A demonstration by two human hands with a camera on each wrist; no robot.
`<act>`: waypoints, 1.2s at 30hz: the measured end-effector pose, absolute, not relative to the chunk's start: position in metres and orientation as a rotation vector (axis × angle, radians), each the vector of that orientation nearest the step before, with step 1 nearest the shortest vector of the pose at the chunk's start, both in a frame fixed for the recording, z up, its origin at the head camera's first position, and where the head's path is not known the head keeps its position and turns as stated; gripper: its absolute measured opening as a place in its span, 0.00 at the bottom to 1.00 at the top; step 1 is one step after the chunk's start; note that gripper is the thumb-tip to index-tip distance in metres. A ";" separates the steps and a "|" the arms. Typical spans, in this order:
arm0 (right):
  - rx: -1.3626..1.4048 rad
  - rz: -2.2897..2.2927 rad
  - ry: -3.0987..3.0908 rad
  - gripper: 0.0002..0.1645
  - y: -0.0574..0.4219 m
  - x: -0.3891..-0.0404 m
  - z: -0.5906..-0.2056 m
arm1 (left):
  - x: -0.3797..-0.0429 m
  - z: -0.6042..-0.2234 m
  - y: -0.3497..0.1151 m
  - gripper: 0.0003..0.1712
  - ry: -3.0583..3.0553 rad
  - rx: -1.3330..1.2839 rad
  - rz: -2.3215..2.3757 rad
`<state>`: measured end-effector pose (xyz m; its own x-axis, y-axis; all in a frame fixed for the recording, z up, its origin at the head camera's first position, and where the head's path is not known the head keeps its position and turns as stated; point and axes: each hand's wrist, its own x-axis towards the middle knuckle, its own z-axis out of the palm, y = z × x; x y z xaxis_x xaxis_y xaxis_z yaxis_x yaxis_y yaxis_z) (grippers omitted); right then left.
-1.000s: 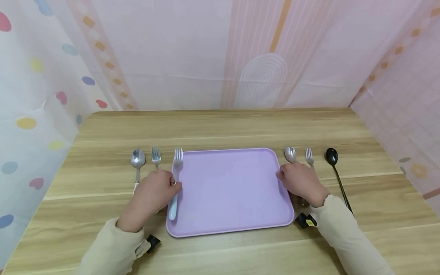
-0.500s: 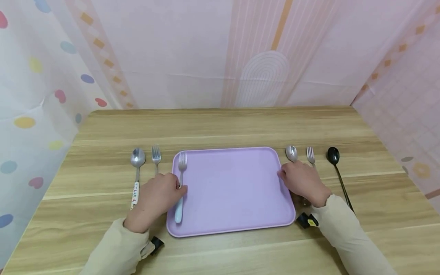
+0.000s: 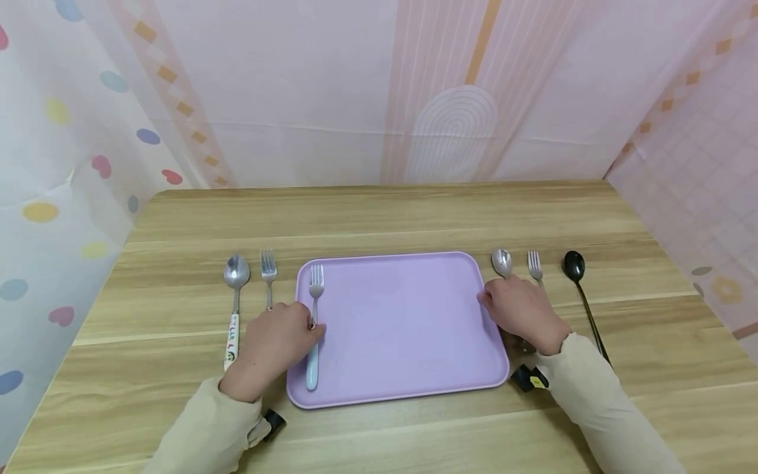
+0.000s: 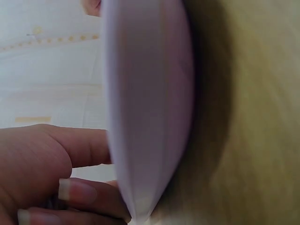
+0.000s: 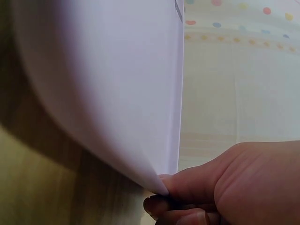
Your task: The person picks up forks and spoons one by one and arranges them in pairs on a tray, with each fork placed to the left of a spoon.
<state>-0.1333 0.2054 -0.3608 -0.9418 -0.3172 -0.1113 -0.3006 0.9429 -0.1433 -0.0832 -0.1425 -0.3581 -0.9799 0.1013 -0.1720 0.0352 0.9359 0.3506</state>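
A lilac rectangular tray (image 3: pixel 403 329) lies on the wooden table. Over its left side, my left hand (image 3: pixel 275 336) pinches a fork with a pale blue handle (image 3: pixel 312 372), whose tines point away from me. In the left wrist view the tray's edge (image 4: pixel 150 93) hides the fork and the fingertips of that hand (image 4: pixel 37 154). My right hand (image 3: pixel 521 313) is at the tray's right edge. The right wrist view shows the tray (image 5: pixel 126 84) with its rim pinched between the thumb and curled fingers of this hand (image 5: pixel 258 183).
Left of the tray lie a spoon with a patterned white handle (image 3: pixel 231 339) and another fork (image 3: pixel 268 266). To the right are a small spoon (image 3: pixel 501 261), a fork (image 3: pixel 535 264) and a long black spoon (image 3: pixel 574 266). Patterned cloth (image 3: pixel 331 92) hangs behind the table.
My left hand has moved slightly right and nearer to me with the pale-blue-handled fork, which now lies farther inside the tray's left rim. The right hand keeps its place on the tray.
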 end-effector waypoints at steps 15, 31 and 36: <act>-0.459 -0.188 2.956 0.16 0.204 -0.132 -0.359 | -0.082 -0.357 -0.141 0.21 2.920 0.081 0.515; -0.447 -0.186 2.958 0.17 0.204 -0.132 -0.359 | -0.081 -0.359 -0.142 0.19 2.888 0.097 0.597; -0.444 -0.195 2.966 0.18 0.204 -0.132 -0.358 | -0.081 -0.358 -0.142 0.18 2.857 0.085 0.657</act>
<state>-0.1317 0.2041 -0.3582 -0.9472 -0.2991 -0.1154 -0.2814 0.9482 -0.1475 -0.0811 -0.1421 -0.3581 -0.9767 0.1023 -0.1886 0.0096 0.8989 0.4380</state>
